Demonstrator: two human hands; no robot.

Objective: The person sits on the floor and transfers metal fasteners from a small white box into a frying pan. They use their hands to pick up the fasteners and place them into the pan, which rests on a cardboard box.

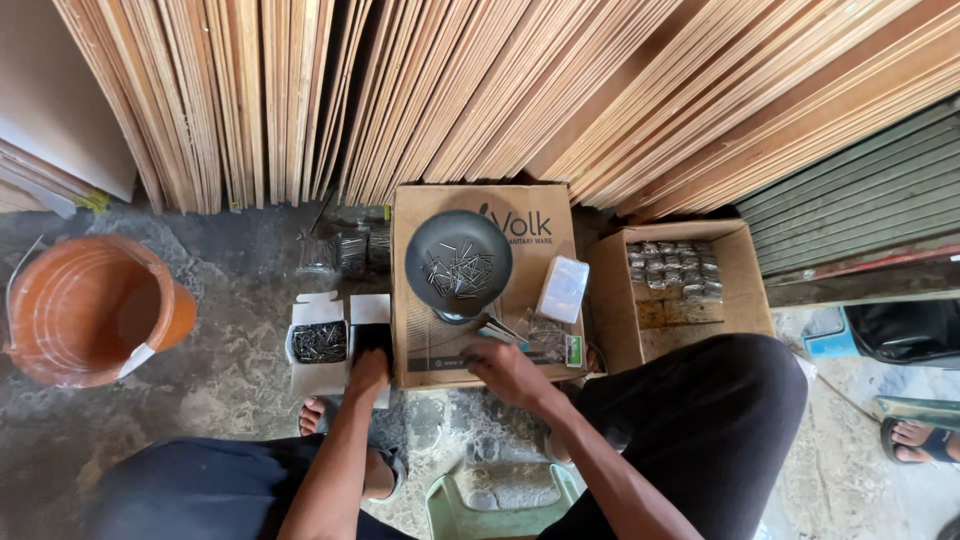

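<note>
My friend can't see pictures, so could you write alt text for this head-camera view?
A seated person's left hand reaches into a small box of nails, the right hand resting on a carton that bears a dark pan of nails, before leaning plywood sheets.

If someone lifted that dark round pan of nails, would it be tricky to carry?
The pan looks stiff. The loose nails would probably slide and bunch when it tilts. It seems to sit on a small scale base on the cardboard box, so a nudge might tip it.

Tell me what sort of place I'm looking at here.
Probably a hardware or timber shop's floor: plywood sheets lean against the wall, a dark bowl holds loose nails, and an open carton holds small bagged packs.
</note>
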